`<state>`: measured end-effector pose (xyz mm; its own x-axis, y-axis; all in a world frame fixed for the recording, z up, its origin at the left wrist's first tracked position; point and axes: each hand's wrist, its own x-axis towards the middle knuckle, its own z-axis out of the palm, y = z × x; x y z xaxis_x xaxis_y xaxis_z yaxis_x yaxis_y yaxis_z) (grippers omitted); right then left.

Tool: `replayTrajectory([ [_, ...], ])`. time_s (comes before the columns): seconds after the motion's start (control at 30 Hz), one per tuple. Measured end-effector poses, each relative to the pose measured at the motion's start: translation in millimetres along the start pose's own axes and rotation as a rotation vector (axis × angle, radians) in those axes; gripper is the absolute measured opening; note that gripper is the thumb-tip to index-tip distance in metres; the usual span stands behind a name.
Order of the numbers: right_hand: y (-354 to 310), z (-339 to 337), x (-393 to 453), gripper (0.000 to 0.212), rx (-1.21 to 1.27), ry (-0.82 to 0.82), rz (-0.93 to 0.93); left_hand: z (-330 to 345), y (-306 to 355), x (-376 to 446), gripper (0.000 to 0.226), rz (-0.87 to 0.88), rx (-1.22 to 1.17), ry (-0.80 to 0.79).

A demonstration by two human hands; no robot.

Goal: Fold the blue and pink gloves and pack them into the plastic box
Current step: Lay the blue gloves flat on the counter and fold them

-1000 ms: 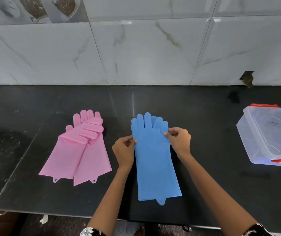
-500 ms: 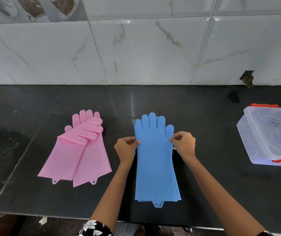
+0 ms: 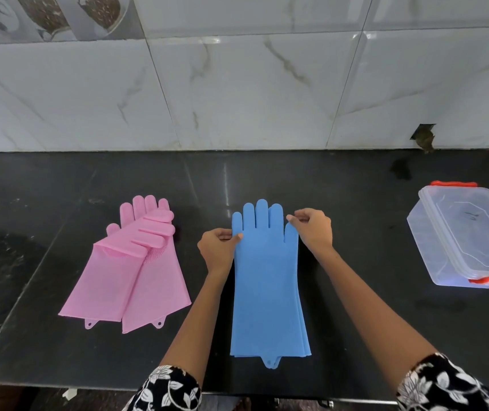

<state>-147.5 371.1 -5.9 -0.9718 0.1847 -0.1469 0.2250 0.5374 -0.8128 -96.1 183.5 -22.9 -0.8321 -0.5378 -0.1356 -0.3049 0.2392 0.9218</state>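
On the dark tabletop (image 3: 341, 203), the blue gloves (image 3: 267, 292) lie stacked, the lower one showing only at its edges. The left hand (image 3: 218, 247) and right hand (image 3: 313, 229) each have a pinching grip on them. The pink gloves (image 3: 130, 268) lie left; the plastic box (image 3: 462, 235), lidded, is cropped at right.

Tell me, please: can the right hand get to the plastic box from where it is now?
Probably yes. The right hand pinches the blue gloves, and only bare black counter lies between it and the plastic box farther to its right. It would have to release the gloves first, and the lid is on.
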Motion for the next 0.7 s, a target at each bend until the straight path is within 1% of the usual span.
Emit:
replayTrajectory([
  [0.1, -11.0, 8.3, 14.0, 0.042, -0.06, -0.045, 0.006, 1.5, -2.1, -0.8, 0.023, -0.007, 0.007, 0.016],
  [0.2, -14.9, 16.4, 23.9, 0.036, -0.047, -0.083, 0.0, 2.1, -2.9, -1.2, 0.022, -0.009, 0.01, 0.024],
  [0.3, -13.7, 21.6, 27.8, 0.026, -0.023, -0.04, -0.03, 2.7, -5.5, -1.3, 0.02, -0.021, 0.029, 0.032],
  [0.37, -10.3, 24.7, 27.0, 0.024, -0.013, -0.01, -0.071, 3.0, -6.1, -1.6, 0.018, -0.03, 0.056, 0.043],
  [0.43, -6.8, 24.9, 25.0, 0.026, -0.025, -0.031, -0.081, 2.1, -4.2, -2.9, 0.018, -0.031, 0.064, 0.041],
  [0.5, -4.8, 18.7, 21.3, 0.034, -0.002, -0.052, -0.061, -2.3, -2.7, -7.3, 0.019, -0.022, 0.072, 0.009],
  [0.57, 0.7, 5.0, 10.3, 0.04, 0.018, -0.025, -0.046, -11.3, -4.9, -17.6, 0.019, -0.011, 0.094, -0.042],
  [0.63, 13.3, -12.7, -12.2, 0.036, -0.003, 0.014, -0.046, -24.5, -10.7, -34.0, 0.018, 0.008, 0.118, -0.092],
  [0.7, 28.5, -27.8, -44.8, 0.024, -0.026, -0.012, -0.056, -39.3, -16.9, -53.3, 0.014, 0.033, 0.142, -0.144],
])
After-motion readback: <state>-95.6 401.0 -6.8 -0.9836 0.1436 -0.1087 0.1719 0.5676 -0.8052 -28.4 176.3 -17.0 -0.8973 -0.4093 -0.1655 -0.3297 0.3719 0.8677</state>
